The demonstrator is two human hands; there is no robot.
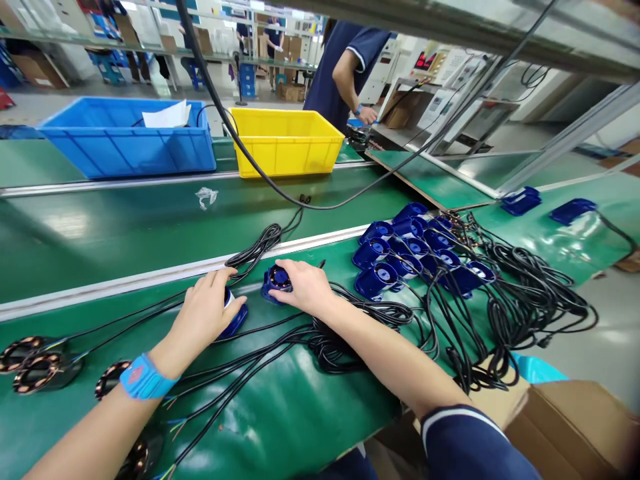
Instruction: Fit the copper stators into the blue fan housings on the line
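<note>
My right hand (pixel 305 287) closes thumb and fingers around a blue motor housing (pixel 270 288), whose round opening shows dark inside with copper. To its left, my left hand (pixel 205 310) is curled over a second blue housing (pixel 236 324), mostly hidden under the palm and fingers. Both housings rest on the green worktop. Behind my hands lies a coiled black cable (pixel 260 245). Ring-shaped stators with copper windings (pixel 37 373) sit at the left, their black leads running across the bench beneath my arms.
Several blue housings (pixel 375 280) with cables stand grouped at right, beside a cable heap (pixel 520 287). A blue bin (pixel 145 150) and a yellow bin (pixel 287 153) stand across the bench. A black cable (pixel 260 175) hangs in front. A co-worker (pixel 345 67) stands beyond; an open carton (pixel 575 420) is lower right.
</note>
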